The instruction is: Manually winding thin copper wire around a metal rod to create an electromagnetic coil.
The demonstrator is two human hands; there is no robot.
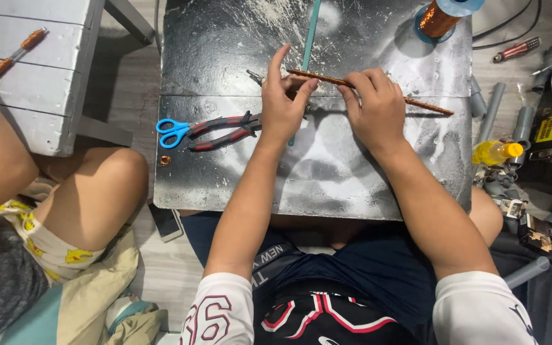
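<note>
While both hands rest on the dark, scuffed metal table [225, 185], they share one thing: a long thin rod wound with copper-coloured wire [426, 104], lying slightly tilted across the table's upper half. The left hand [282, 105] closes its fingers around the rod's left end, with the index finger sticking up and away from it. The right hand [373, 105] curls over the rod just to the right, fingertips pinching it from above, so the two hands sit near each other with only a short stretch of rod between them. The rod's bare right end runs on past the right hand toward the table's right edge. A narrow teal strip [310, 32] runs from the far edge down behind the left hand. Just beside the left wrist, to its left, lie red-and-black handled pliers [222, 130], and touching their handles are blue-handled scissors [175, 131]. A small copper ring [165, 160] sits near the table's left edge. At the far right corner stands a spool of copper wire with a blue flange [441, 16]. Off the table to the right are grey plastic pipes [492, 108] and a small yellow bottle [496, 152]. On a grey wooden bench [39, 83] to the left lies another copper-wound rod [17, 53]. Another person's bare knee [100, 191] shows at the left.
</note>
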